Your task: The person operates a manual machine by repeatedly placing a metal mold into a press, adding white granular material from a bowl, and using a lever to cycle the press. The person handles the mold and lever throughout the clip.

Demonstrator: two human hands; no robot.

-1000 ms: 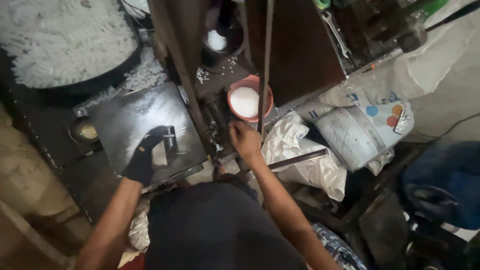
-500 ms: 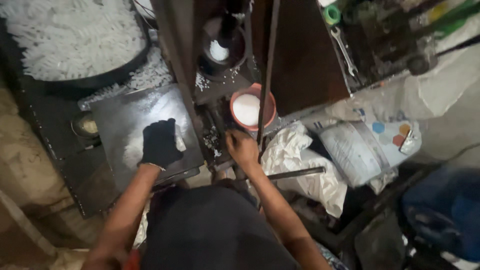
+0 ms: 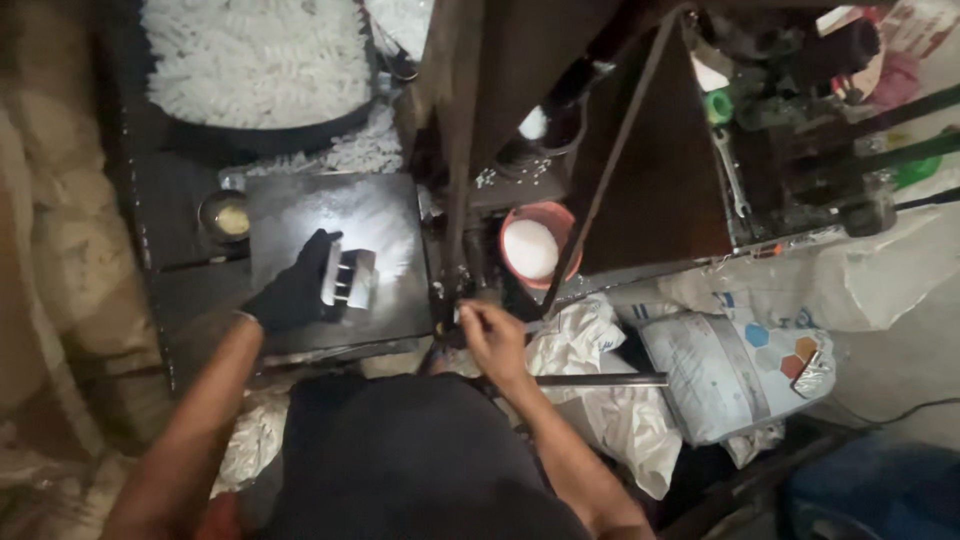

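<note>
My left hand (image 3: 297, 291), in a black glove, holds a small metal block (image 3: 348, 279) on a dark flat plate (image 3: 300, 215) dusted with white powder. My right hand (image 3: 490, 336), bare, pinches a small part at the base of the dark metal machine frame (image 3: 462, 180), just right of the plate. A red bowl of white powder (image 3: 534, 247) stands a little beyond my right hand.
A large dark pan heaped with small white pieces (image 3: 258, 62) lies behind the plate. A small round tin (image 3: 226, 215) sits at the plate's left. A printed sack (image 3: 735, 368) and crumpled white bags (image 3: 610, 400) lie to the right. Tools and a wrench (image 3: 730, 170) rest on the machine.
My gloved left hand has slid right across the plate and now holds the metal block in plain sight. My right hand stays at the machine base.
</note>
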